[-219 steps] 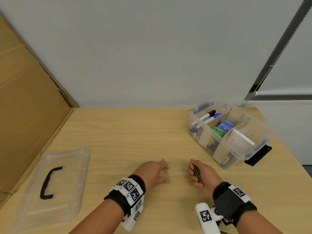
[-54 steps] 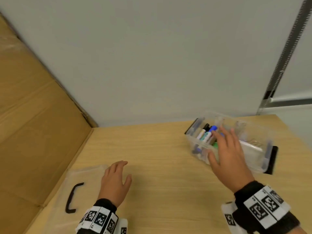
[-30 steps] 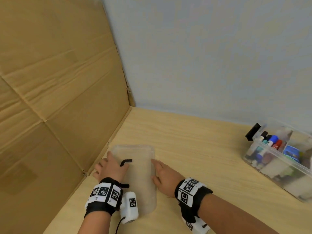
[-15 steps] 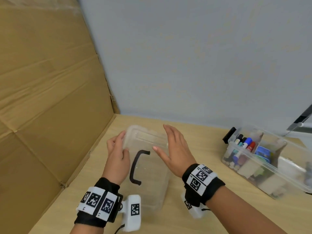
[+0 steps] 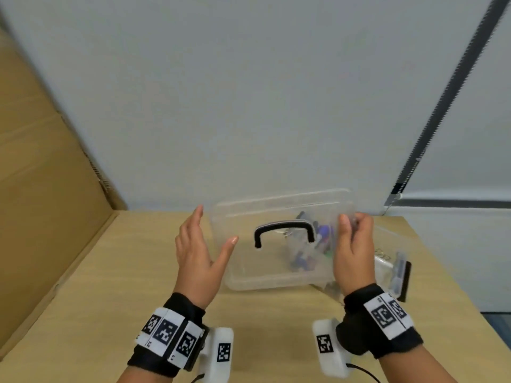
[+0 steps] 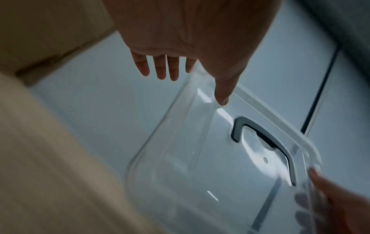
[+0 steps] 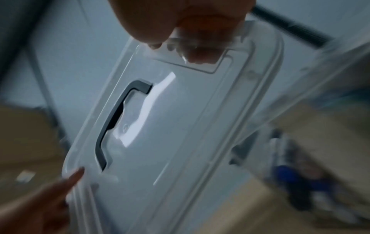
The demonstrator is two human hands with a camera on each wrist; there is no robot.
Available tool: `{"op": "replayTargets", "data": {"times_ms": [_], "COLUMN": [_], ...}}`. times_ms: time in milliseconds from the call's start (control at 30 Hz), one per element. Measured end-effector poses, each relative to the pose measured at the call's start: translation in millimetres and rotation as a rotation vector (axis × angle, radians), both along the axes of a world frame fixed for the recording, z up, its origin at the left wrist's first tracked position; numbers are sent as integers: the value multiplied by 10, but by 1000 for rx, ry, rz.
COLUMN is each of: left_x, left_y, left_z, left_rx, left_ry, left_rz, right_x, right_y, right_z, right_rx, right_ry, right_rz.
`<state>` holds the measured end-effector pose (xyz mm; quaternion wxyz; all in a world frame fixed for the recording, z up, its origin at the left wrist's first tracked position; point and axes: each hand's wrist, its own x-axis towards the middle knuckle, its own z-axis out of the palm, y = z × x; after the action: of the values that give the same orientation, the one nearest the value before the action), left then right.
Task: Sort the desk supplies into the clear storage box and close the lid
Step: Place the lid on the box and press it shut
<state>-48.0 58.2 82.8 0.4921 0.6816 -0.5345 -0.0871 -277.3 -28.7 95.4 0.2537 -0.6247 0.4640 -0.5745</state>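
The clear lid (image 5: 279, 239) with its black handle (image 5: 284, 230) was held up off the wooden desk (image 5: 110, 286), tilted, in front of the clear storage box (image 5: 392, 269), which sat on the desk to the right behind it. The right hand (image 5: 352, 258) gripped the lid's right end, thumb on the near face and fingers curled round the edge. The left hand (image 5: 197, 255) stood at the lid's left end with straight, relaxed fingers, its thumb touching the lid's face. Markers (image 5: 323, 239) showed blurred through the plastic. A cardboard panel (image 5: 41, 189) stood at the left.
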Motion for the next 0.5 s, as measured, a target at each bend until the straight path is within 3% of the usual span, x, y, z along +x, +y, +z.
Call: {"op": "replayTargets", "data": {"times_ms": [100,233,300,400,500], "left_x": [-408,-832,-955,-1041,-1053], "left_y": [-334,-881,-1168,-1504,-1658], "left_z": [20,64,62,-26,-189], "left_rx": [50,72,118,357,559], "left_ry": [158,122,27,-91,-124], "left_rz": [-240,-351,-353,-334,-394], "right_x": [-442,-886,-1051,-1154,-1112], "right_y": [-160,-295,-346,-370,-360], "right_z": [-98,-246,-324,-419,-458], "right_rx": [118,255,310,522,602], "right_ry": [-96,-131,-35,253,311], "right_rz": [-116,-200,-222,-284,-230]}}
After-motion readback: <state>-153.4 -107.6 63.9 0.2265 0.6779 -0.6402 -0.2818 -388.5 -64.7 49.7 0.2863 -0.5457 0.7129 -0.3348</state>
